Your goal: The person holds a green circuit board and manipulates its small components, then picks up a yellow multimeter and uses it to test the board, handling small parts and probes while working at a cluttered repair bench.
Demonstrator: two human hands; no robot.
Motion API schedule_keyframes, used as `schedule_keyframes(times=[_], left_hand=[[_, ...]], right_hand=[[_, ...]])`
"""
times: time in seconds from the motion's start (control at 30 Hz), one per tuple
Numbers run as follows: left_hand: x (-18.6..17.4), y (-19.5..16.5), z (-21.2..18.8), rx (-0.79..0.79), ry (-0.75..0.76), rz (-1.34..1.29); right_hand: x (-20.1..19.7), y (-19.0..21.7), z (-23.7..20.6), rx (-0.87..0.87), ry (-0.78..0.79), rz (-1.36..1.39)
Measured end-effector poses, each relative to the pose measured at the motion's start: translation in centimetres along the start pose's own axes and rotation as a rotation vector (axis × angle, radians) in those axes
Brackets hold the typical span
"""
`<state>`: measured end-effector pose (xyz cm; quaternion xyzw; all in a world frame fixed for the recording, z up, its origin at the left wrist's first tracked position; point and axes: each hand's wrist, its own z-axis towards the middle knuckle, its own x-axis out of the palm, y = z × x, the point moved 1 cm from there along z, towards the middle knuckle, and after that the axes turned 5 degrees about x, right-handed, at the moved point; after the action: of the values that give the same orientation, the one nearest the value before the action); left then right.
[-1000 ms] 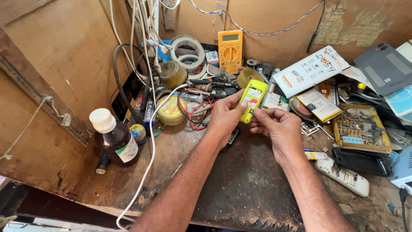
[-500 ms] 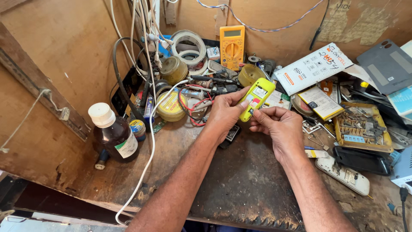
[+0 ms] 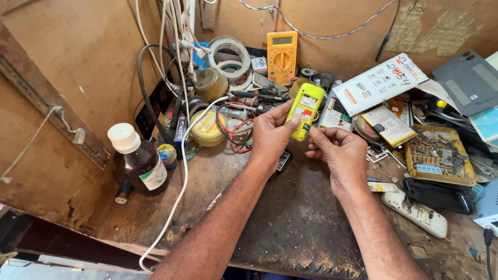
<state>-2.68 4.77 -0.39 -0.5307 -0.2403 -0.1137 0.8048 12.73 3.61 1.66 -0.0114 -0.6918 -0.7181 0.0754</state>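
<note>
Head view, read left to right: a brown glass bottle with a white cap [image 3: 137, 165] is seen standing at the left of the worn wooden bench [image 3: 290, 228], with a white cable [image 3: 182, 171] draped down past it and a flat yellow tin [image 3: 207, 128] lying just behind among red and black wires. An orange multimeter [image 3: 281, 56] is propped against the back wall. At centre, a small yellow-green phone body with its back cover off [image 3: 305, 111] is held upright above the bench, just in front of the clutter. It is gripped by the left hand [image 3: 271, 136], whose fingers are curled around its left edge with the thumb pressed on the exposed back. The right hand [image 3: 337, 155] is brought against the lower right corner, thumb and forefinger drawn together in a pinch on a small part there; what the part is cannot be told. Further right, a white printed card [image 3: 378, 83], a yellow tray of small metal parts [image 3: 438, 155] and a white remote control [image 3: 415, 212] are noted. Judged risk: the open body is held by one side only, so a hard pull from the pinch could twist it loose and drop it into the wires. A tiny part freed there could be lost in the clutter below.
</note>
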Motion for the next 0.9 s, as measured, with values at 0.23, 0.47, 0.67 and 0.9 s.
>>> schedule_keyframes(times=[0.23,0.47,0.67,0.9], left_hand=[[-0.7,0.0,0.5,-0.092,0.048,-0.053],[-1.6,-0.6,1.1,-0.260,0.106,-0.079],[-1.8,0.0,1.3,-0.237,0.158,-0.027],[-0.6,0.0,0.8,-0.219,0.213,-0.328]], right_hand=[[0.8,1.3,-0.9,-0.319,-0.022,-0.230],[1.8,4.0,-2.8,-0.995,0.059,-0.828],[1.3,4.4,-2.4,-0.980,0.005,-0.857],[0.9,3.5,-2.1,-1.076,-0.199,-0.983]])
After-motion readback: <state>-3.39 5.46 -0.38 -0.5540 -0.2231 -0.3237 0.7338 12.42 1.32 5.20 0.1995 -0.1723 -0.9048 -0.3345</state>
